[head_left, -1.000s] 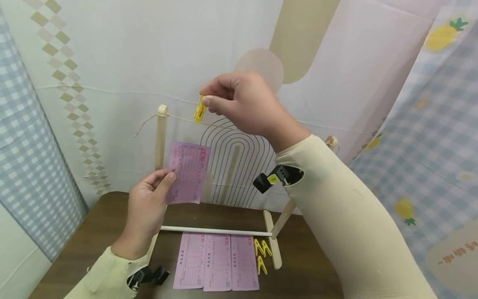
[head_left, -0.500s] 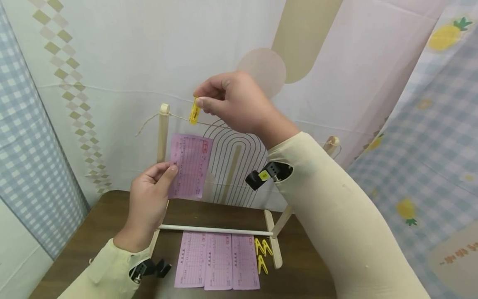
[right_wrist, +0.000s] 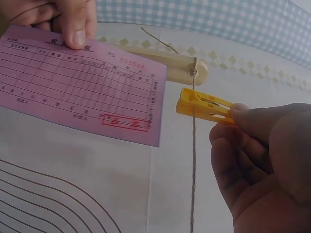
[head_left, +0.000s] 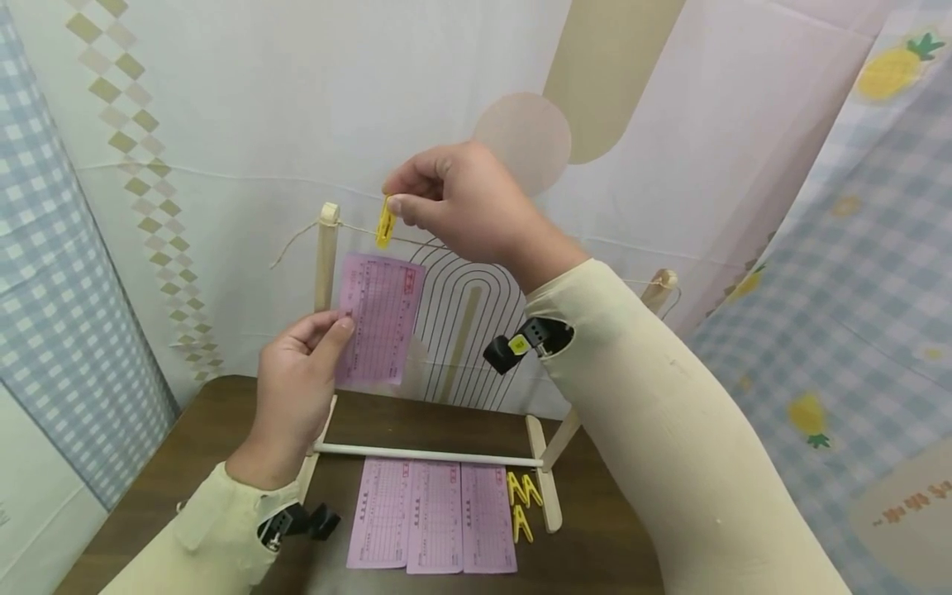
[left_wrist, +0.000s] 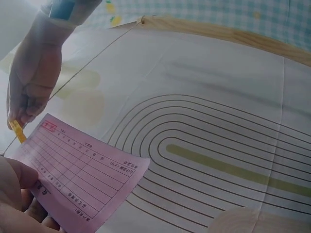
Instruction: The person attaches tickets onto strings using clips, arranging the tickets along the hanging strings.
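Note:
My left hand [head_left: 296,388] pinches a pink receipt slip [head_left: 383,322] by its left edge, between thumb and fingers. The slip stands upright just below a thin string [right_wrist: 193,170], apart from it. At the string, near its left end, my right hand [head_left: 476,202] pinches a yellow clothespin [right_wrist: 206,104] by its handle end. In the right wrist view the clothespin crosses the string, and a small gap separates it from the slip's edge. Whether the clothespin's tips are parted cannot be made out.
The string runs between a left wooden post [head_left: 325,256] and a right post [head_left: 658,289]. A white bar [head_left: 431,455] joins their feet. On the brown table [head_left: 595,545] lie three pink slips [head_left: 435,516] in a row, with three yellow clothespins [head_left: 523,524] beside them.
My left hand has raised the slip toward the string. My right hand has shifted slightly left along the string with the clothespin, keeping its pinch.

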Demonstrator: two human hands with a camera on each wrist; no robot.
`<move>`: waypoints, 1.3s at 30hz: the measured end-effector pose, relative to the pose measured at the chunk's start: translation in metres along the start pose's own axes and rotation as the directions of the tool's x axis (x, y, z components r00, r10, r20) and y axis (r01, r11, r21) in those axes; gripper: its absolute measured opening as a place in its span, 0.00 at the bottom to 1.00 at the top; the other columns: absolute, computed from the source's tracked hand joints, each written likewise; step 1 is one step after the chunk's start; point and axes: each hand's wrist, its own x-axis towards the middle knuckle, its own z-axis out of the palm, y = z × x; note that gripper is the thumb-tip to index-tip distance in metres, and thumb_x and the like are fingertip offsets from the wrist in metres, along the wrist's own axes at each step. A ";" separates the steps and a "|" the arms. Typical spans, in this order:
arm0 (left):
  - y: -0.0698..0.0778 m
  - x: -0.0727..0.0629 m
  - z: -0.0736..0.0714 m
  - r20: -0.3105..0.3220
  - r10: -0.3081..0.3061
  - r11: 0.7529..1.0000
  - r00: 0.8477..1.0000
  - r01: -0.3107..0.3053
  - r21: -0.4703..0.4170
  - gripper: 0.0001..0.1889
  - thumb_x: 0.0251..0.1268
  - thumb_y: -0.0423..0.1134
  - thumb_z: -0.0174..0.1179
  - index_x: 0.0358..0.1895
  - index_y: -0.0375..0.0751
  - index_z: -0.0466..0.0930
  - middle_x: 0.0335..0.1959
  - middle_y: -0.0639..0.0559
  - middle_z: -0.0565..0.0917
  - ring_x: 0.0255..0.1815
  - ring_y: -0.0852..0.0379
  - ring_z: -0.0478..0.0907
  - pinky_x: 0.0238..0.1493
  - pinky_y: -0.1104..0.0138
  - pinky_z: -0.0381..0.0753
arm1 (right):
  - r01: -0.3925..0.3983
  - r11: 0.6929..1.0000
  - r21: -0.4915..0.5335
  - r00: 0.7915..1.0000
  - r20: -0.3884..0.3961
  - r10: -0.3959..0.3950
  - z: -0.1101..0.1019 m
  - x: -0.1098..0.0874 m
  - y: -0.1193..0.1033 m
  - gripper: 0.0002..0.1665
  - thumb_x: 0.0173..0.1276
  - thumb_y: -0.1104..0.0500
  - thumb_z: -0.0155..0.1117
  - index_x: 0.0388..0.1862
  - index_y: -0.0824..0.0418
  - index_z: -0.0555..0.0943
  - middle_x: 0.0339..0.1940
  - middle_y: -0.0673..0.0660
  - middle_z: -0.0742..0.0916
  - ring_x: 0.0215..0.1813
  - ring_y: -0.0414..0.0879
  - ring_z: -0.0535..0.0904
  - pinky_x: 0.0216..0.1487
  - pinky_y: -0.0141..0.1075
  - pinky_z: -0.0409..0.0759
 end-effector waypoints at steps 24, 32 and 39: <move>0.008 0.007 0.006 0.002 0.016 0.998 1.000 -0.016 0.058 0.18 0.81 0.47 0.72 0.57 0.34 0.91 0.47 0.52 0.95 0.50 0.56 0.93 0.50 0.68 0.93 | -0.003 0.999 -0.037 1.000 0.029 0.004 0.003 0.000 0.003 0.08 0.84 0.55 0.73 0.54 0.55 0.92 0.46 0.50 0.95 0.44 0.38 0.88 0.51 0.31 0.87; 0.008 0.008 0.008 0.009 0.033 0.999 0.999 -0.033 0.014 0.17 0.82 0.44 0.71 0.57 0.32 0.90 0.46 0.53 0.96 0.50 0.56 0.94 0.50 0.67 0.93 | -0.046 0.997 -0.067 0.997 0.050 0.050 0.005 0.000 0.003 0.10 0.84 0.53 0.72 0.56 0.54 0.92 0.46 0.46 0.94 0.46 0.37 0.89 0.53 0.30 0.87; 0.009 0.007 0.009 0.004 0.034 0.999 0.999 -0.035 0.004 0.16 0.82 0.43 0.71 0.57 0.31 0.90 0.44 0.54 0.95 0.48 0.56 0.93 0.48 0.68 0.93 | -0.083 0.996 0.014 0.996 0.039 0.083 0.005 -0.002 0.006 0.11 0.80 0.52 0.76 0.55 0.53 0.93 0.45 0.46 0.94 0.48 0.38 0.89 0.54 0.32 0.87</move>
